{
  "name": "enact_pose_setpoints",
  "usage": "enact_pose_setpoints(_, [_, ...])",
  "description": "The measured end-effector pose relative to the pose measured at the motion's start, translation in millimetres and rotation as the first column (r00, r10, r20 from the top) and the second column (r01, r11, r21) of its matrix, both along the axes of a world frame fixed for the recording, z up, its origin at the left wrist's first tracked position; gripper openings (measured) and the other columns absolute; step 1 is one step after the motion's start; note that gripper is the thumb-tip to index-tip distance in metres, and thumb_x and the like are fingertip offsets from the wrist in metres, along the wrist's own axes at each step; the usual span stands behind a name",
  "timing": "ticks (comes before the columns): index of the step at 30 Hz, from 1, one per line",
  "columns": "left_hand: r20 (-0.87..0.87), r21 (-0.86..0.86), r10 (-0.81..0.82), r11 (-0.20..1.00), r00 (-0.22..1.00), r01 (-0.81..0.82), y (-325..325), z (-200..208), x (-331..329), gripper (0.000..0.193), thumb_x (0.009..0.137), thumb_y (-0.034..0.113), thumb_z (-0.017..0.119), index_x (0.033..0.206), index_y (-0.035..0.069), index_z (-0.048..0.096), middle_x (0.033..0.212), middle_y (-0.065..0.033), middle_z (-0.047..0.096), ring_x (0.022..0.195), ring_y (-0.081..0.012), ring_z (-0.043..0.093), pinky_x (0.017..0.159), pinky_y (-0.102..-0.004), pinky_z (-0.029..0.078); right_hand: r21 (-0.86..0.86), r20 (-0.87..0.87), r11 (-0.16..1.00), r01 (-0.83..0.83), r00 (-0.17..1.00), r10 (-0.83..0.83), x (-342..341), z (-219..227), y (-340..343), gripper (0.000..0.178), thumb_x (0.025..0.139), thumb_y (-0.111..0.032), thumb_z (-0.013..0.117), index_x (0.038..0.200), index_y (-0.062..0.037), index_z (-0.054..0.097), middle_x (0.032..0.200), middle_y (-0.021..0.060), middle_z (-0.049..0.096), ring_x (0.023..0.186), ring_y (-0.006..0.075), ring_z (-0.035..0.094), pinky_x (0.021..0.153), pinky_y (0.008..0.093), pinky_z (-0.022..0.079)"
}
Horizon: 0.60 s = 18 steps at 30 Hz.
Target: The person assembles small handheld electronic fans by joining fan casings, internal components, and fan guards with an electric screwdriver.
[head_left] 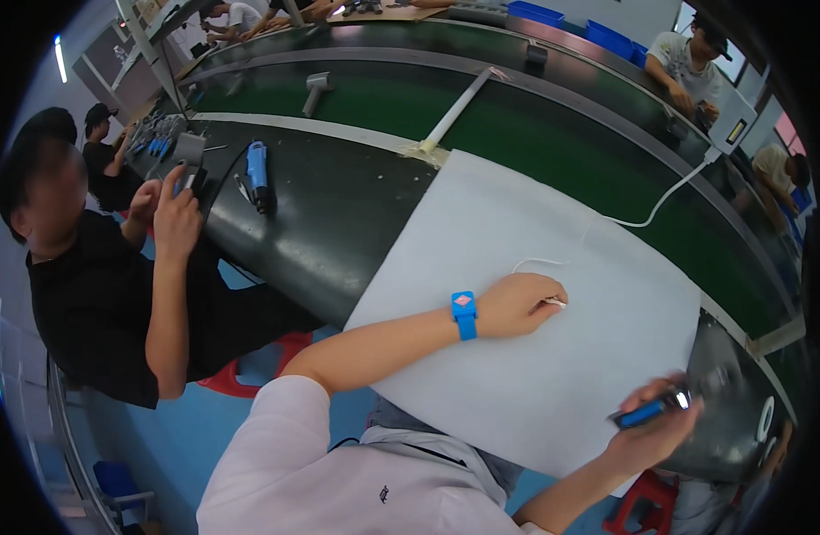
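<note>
Over the middle of a white sheet (481,232), my left hand (521,305) is closed with a white cable end (557,303) pinched in its fingers. A blue wristband (463,308) is around that wrist. A thin white cable (542,262) curves out behind the hand. My right hand (664,432), at the sheet's right edge, is wrapped round a black and blue handheld device (646,412) with a shiny part. Motion smears the device's far end, so its exact kind is unclear.
A white box with a small display (733,125) trails a white cord (660,209) at upper right. Left of the sheet lies a blue electric screwdriver (257,176). A co-worker (98,285) sits at left. Across the green conveyor belt (365,107) lies a white bar (459,111); a grey device (316,89) stands there.
</note>
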<state>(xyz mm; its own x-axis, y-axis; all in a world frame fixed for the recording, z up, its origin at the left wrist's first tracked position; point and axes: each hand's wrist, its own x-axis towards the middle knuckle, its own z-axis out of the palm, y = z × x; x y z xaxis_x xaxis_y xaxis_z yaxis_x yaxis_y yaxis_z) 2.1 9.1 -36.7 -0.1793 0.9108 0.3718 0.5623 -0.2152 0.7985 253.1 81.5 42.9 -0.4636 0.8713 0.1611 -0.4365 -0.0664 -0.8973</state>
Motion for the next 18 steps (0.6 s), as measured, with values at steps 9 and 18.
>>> enact_pose_setpoints(9, [-0.021,0.009,0.005,1.000,1.000,-0.005,0,1,-2,0.011,0.087,0.008,0.057,0.094,0.002,0.061,0.083,-0.0109,0.061,0.066,-0.0239,0.054,0.063,-0.0328,0.045,0.075,0.061,0.881,0.468,0.879,-0.472,-8,-5,2,0.054,0.091,-0.051,0.037,0.104,0.0006,0.050,0.084,0.0116,0.051,0.064,0.0211,0.047,0.060,0.0327,0.042])
enact_pose_setpoints(18, [0.017,0.045,0.014,0.999,1.000,-0.014,5,-9,7,0.010,0.084,0.009,0.057,0.090,0.002,0.062,0.084,-0.0146,0.063,0.076,-0.0336,0.058,0.068,-0.0394,0.048,-0.028,0.081,0.997,0.072,0.994,-0.069,38,-44,24,0.043,0.097,-0.027,0.047,0.130,0.0003,0.042,0.099,0.0102,0.052,0.077,0.0167,0.052,0.064,0.0311,0.046])
